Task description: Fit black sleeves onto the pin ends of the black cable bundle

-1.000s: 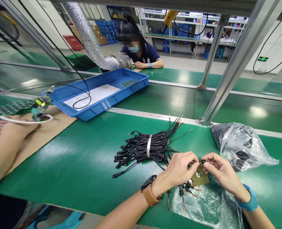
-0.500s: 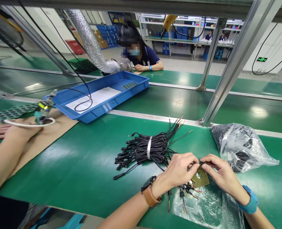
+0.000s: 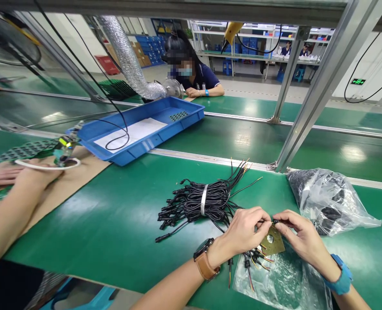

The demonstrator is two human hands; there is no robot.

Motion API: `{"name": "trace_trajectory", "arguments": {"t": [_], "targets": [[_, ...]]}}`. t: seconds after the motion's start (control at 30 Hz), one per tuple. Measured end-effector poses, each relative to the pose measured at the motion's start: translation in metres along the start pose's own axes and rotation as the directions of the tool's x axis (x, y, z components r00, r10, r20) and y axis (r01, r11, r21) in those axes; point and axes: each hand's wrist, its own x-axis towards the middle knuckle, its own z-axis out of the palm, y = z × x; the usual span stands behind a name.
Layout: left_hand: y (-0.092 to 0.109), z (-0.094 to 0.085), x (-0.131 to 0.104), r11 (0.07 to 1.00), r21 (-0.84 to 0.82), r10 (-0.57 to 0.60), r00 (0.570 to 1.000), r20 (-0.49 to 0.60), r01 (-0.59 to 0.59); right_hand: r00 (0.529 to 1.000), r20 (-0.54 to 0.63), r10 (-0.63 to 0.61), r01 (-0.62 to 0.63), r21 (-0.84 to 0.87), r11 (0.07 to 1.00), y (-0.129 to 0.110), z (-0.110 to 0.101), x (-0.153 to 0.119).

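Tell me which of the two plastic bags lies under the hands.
The flat clear bag at the near edge, with loose wires on it. The other bag, further right, is bulging with black parts and lies apart from both hands.

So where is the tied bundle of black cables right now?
The cable bundle lies mid-frame on the green bench, just beyond the left hand.

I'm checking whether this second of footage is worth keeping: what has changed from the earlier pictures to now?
Almost nothing. The left hand and right hand keep pinching the same thin wire over the small brass board; neither took hold of anything new or let go. The cable bundle, plastic bag and blue tray stayed put.
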Motion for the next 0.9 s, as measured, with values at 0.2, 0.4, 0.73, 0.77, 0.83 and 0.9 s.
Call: {"name": "trace_trajectory", "arguments": {"t": [0.2,0.4,0.73,0.77,0.83,0.9], "targets": [[0.0016,-0.0012,0.0003,1.0,-0.008,-0.012,1.0,0.0,0.012,0.991,0.011,0.13,-0.131,0.111,0.985,0.0,0.0015,-0.0006],[0.0029,-0.0017,0.0007,1.0,-0.014,-0.011,1.0,-0.008,0.011,0.96,0.073,0.27,-0.279,0.306,0.91,0.0019,0.0039,-0.0011],[0.0016,0.0015,-0.0007,1.0,0.019,-0.014,1.0,0.01,0.014,0.97,0.029,0.243,-0.243,0.25,0.937,-0.0019,0.007,-0.0002],[0.0017,0.0014,-0.0009,1.0,0.023,-0.017,1.0,0.019,0.016,0.975,0.016,0.221,-0.219,0.22,0.951,-0.002,0.0076,-0.0004],[0.0015,-0.0004,-0.0008,0.999,0.018,-0.027,0.998,0.053,0.026,0.985,-0.012,0.174,-0.169,0.162,0.972,-0.0021,0.0084,-0.0007],[0.0003,-0.0044,0.0001,0.999,-0.001,-0.038,0.991,0.125,0.038,0.99,-0.047,0.136,-0.13,0.115,0.985,-0.0018,0.0087,-0.0006]]}}
